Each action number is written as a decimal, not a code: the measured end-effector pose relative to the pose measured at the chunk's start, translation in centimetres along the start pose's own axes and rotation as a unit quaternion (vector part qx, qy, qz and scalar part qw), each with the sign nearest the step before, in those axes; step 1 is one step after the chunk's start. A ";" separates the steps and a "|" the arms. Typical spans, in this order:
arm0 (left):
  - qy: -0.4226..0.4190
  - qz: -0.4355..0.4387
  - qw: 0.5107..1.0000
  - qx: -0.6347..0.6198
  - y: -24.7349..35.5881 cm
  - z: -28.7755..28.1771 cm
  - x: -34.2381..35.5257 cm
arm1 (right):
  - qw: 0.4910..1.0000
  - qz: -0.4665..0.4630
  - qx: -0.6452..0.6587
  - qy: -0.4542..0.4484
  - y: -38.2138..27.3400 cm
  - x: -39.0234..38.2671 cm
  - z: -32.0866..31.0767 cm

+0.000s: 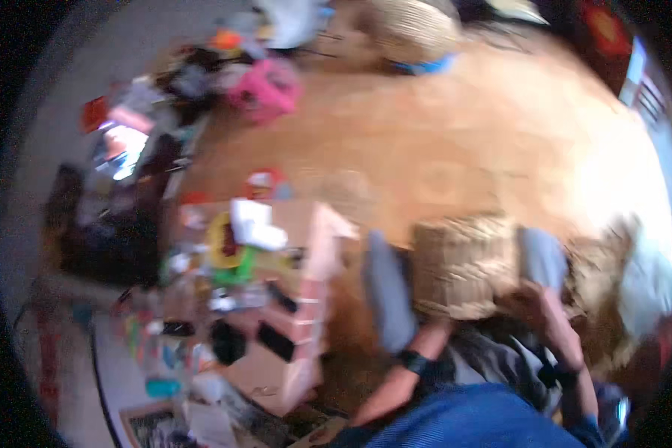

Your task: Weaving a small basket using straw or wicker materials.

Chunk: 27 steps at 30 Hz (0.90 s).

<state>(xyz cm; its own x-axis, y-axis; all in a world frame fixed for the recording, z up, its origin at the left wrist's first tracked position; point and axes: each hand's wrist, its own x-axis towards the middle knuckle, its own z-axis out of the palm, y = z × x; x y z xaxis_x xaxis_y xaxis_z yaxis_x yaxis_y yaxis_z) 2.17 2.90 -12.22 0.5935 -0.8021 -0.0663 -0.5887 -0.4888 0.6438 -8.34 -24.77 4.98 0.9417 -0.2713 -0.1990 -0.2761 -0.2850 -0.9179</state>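
Observation:
A tan woven basket sits between two grey shapes, apparently my legs or feet. My left hand reaches the basket's lower edge from below, its fingers hidden behind the weave. My right hand is against the basket's lower right side, fingers bent but smeared by motion, so its grip is unclear. Dark fabric and blue clothing lie below the basket. The whole view is blurred.
A pink cardboard sheet with scattered small items lies to my left. Across the orange floor are a pink bag and a large woven basket on something blue. Clutter lines the left side; pale crumpled material is at right.

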 end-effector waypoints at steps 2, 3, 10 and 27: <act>0.002 -0.017 0.999 0.037 -1.7 -0.3 -1.8 | 0.985 -0.034 -0.156 -0.063 -5.2 1.0 0.4; 0.004 -0.012 0.998 0.062 -2.2 -0.7 -1.3 | 0.983 -0.069 -0.157 -0.069 -4.7 1.0 -0.3; 0.120 0.183 0.865 0.452 -8.4 1.6 0.2 | 0.982 -0.171 -0.068 -0.039 -2.5 -0.8 -0.1; 0.150 0.247 0.818 0.497 -3.5 -4.2 -0.5 | 0.987 -0.155 -0.013 -0.038 -1.9 -1.2 -0.2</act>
<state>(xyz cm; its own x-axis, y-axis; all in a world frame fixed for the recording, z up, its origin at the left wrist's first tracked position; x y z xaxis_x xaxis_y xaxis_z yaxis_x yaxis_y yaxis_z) 6.21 6.45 -11.20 0.1686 -0.9389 0.3000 -0.8645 -0.2871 -0.4126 -8.98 -24.13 7.04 0.9932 -0.0970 0.0644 0.0244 -0.3675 -0.9297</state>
